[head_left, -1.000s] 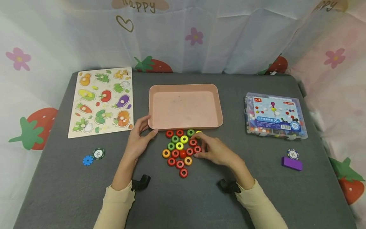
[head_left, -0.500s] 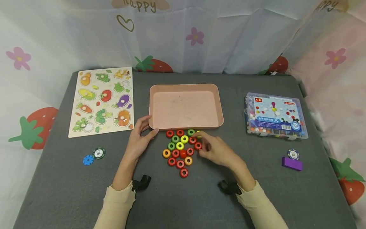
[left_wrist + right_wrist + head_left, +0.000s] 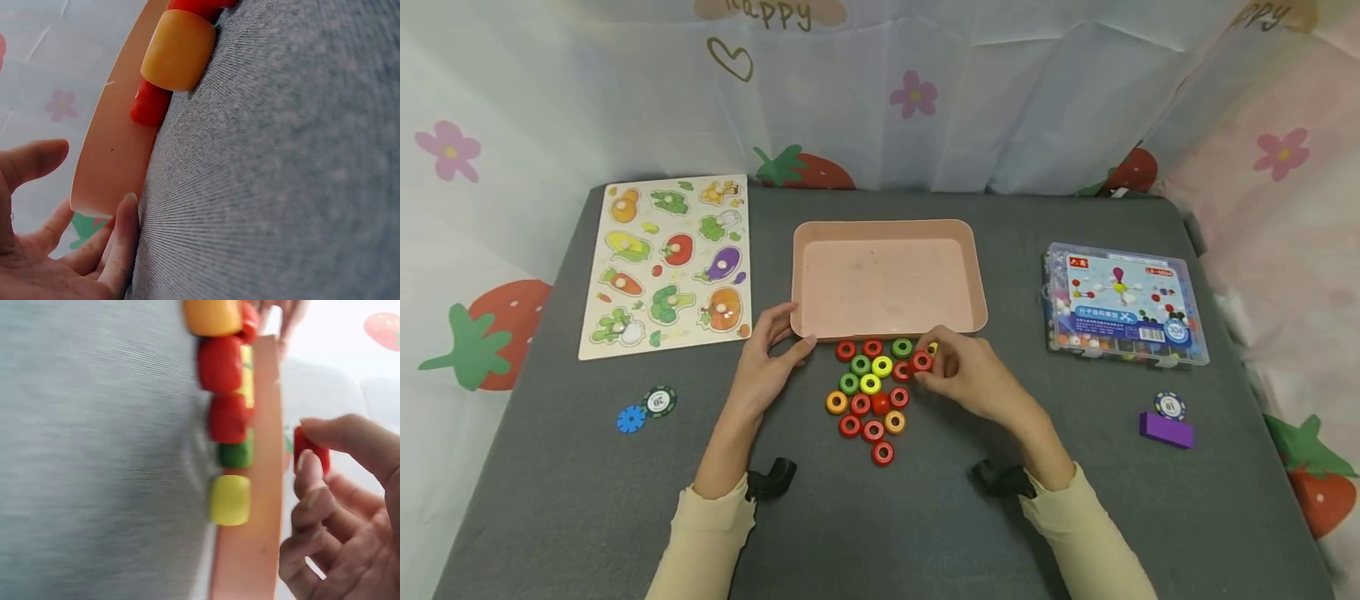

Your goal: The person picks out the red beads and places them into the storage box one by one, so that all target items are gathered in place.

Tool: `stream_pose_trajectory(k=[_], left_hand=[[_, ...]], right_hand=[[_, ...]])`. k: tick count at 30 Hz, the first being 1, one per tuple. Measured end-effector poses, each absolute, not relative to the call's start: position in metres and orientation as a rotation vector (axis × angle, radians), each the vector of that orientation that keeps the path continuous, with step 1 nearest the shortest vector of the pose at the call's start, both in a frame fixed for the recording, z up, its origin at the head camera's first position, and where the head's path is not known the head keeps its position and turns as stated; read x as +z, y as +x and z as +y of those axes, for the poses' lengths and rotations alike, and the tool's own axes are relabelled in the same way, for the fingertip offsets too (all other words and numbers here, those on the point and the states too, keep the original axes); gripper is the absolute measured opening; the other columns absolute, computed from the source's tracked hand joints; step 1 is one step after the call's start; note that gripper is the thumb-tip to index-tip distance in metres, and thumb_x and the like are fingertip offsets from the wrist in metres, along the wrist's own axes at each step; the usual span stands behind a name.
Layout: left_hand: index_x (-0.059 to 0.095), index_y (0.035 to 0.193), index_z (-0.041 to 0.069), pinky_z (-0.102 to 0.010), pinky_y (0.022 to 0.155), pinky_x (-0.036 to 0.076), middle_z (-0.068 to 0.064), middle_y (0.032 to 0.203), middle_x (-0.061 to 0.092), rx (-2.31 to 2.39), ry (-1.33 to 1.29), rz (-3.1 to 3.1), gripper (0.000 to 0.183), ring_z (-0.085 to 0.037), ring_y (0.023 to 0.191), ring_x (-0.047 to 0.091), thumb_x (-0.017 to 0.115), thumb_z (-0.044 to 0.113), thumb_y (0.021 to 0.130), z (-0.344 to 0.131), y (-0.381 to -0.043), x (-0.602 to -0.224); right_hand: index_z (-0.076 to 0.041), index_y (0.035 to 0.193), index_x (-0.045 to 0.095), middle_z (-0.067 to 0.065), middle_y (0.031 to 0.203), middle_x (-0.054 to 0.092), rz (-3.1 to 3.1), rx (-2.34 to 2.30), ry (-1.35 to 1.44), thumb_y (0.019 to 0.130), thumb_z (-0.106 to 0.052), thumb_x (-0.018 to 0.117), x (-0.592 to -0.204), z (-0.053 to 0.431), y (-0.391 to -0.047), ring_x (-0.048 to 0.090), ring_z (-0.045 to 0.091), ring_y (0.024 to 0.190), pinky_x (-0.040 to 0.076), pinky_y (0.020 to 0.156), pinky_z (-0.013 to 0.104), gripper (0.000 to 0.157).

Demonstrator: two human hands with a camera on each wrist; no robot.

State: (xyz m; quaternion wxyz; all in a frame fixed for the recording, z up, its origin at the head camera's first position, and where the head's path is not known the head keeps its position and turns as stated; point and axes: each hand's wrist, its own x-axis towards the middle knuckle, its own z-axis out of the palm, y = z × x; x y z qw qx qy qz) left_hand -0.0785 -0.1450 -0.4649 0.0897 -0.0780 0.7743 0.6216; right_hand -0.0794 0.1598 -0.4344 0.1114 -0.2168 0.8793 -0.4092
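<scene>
My right hand (image 3: pixel 981 379) pinches a red bead (image 3: pixel 321 456) between thumb and finger, lifted off the table. The bead is a short, thick ring with a hole. Below and left of that hand, in the head view, lie several red, green, yellow and orange beads, such as an orange bead (image 3: pixel 837 402) and a green bead (image 3: pixel 902 348). One yellow bead (image 3: pixel 230 500) stands at the end of the row, partly hidden by the right hand in the head view. My left hand (image 3: pixel 762 367) rests with relaxed fingers at the left front corner of a pink tray (image 3: pixel 887 283).
A vegetable puzzle board (image 3: pixel 666 267) lies at the back left, a clear case (image 3: pixel 1123 304) of molecule-model pieces at the right. Poker chips (image 3: pixel 659 402) lie left, and a purple block (image 3: pixel 1167 430) with another chip (image 3: pixel 1170 405) right. A printed curtain (image 3: pixel 910 142) hangs behind the table.
The right hand has taken a red bead from the right edge of the group and raised it, shifting slightly away from the front. The left hand and tray stay in place.
</scene>
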Motion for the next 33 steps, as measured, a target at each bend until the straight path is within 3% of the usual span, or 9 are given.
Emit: stream_pose_trajectory(k=[11, 17, 28, 33], left_hand=[[0.039, 0.150, 0.009, -0.021, 0.077, 0.051, -0.015, 0.150, 0.048, 1.862, -0.226, 2.251, 0.063, -0.030, 0.136, 0.045, 0.069, 0.015, 0.095, -0.140, -0.074, -0.434], [0.038, 0.151, 0.010, -0.019, 0.076, 0.049, -0.014, 0.150, 0.048, 1.855, -0.224, 2.263, 0.064, -0.030, 0.135, 0.045, 0.068, 0.018, 0.096, -0.139, -0.074, -0.435], [0.041, 0.150, 0.020, -0.019, 0.075, 0.050, -0.007, 0.148, 0.051, 1.848, -0.236, 2.282, 0.063, -0.023, 0.133, 0.048, 0.070, 0.023, 0.095, -0.144, -0.080, -0.464], [0.042, 0.149, 0.020, -0.019, 0.075, 0.050, -0.005, 0.148, 0.051, 1.850, -0.226, 2.299, 0.062, -0.023, 0.131, 0.049, 0.071, 0.025, 0.094, -0.144, -0.079, -0.464]], right_hand=[[-0.009, 0.111, 0.066, 0.004, 0.073, 0.059, 2.713, -1.309, -0.474, 0.087, -0.012, 0.079, -0.434, 0.136, -0.130, 0.053, 0.018, 0.063, 0.043, 0.056, 0.031, 0.027], [-0.012, 0.110, 0.068, 0.004, 0.074, 0.063, 2.731, -1.133, -0.312, 0.085, -0.018, 0.082, -0.444, 0.128, -0.145, 0.054, 0.018, 0.063, 0.043, 0.056, 0.031, 0.029], [-0.006, 0.118, 0.067, 0.006, 0.081, 0.066, 2.722, -1.239, -0.319, 0.087, -0.012, 0.077, -0.435, 0.134, -0.134, 0.060, 0.020, 0.073, 0.047, 0.064, 0.032, 0.033], [-0.006, 0.117, 0.068, 0.004, 0.079, 0.063, 2.659, -1.335, -0.416, 0.090, -0.012, 0.075, -0.422, 0.140, -0.116, 0.056, 0.020, 0.070, 0.045, 0.061, 0.034, 0.028]])
